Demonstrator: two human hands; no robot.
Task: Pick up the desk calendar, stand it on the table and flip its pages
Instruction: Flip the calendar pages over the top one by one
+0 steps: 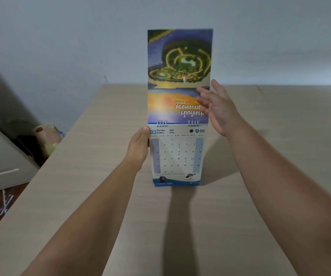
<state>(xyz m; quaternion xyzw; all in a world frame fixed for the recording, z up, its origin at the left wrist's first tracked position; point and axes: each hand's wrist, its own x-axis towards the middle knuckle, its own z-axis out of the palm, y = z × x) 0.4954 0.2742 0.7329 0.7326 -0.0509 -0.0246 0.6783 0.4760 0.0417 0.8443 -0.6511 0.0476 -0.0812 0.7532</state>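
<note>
The desk calendar (177, 158) stands upright on the light wooden table (270, 196), showing a March page with a date grid. One page (178, 76) is raised straight up above the wire binding, its picture of an island at dusk upside down. My left hand (138, 145) grips the calendar's left edge just below the binding. My right hand (218, 108) is at the raised page's lower right edge, fingers spread and blurred, fingertips touching the page.
The table ends at a pale wall behind the calendar. Off its left edge stand a white cabinet (3, 156), a yellowish bag (47, 140) with a bottle beside it, and dark floor below.
</note>
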